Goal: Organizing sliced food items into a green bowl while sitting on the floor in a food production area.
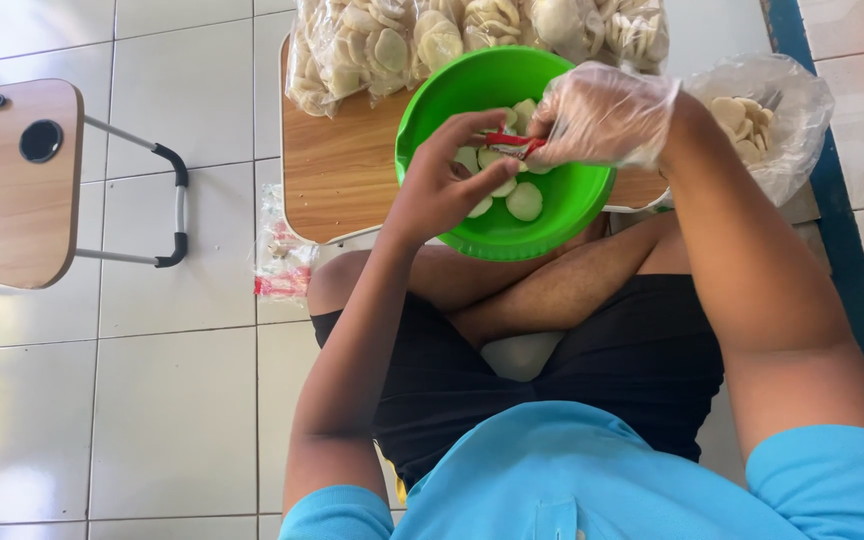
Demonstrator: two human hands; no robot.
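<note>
A bright green bowl (452,80) rests over my crossed legs, with several pale round crackers (524,201) in it. My left hand (437,180) is bare and reaches over the bowl, its fingers on a small red-edged plastic packet (509,141). My right hand (602,112) wears a clear plastic glove and pinches the other end of the same packet. Both hands hover above the bowl's middle.
A low wooden table (337,170) lies beyond the bowl, stacked with filled clear bags of crackers (382,45). An open bag of crackers (767,120) sits at the right. A small wooden folding table (12,185) stands at the left on the white tiled floor. Packets (282,260) lie by my knee.
</note>
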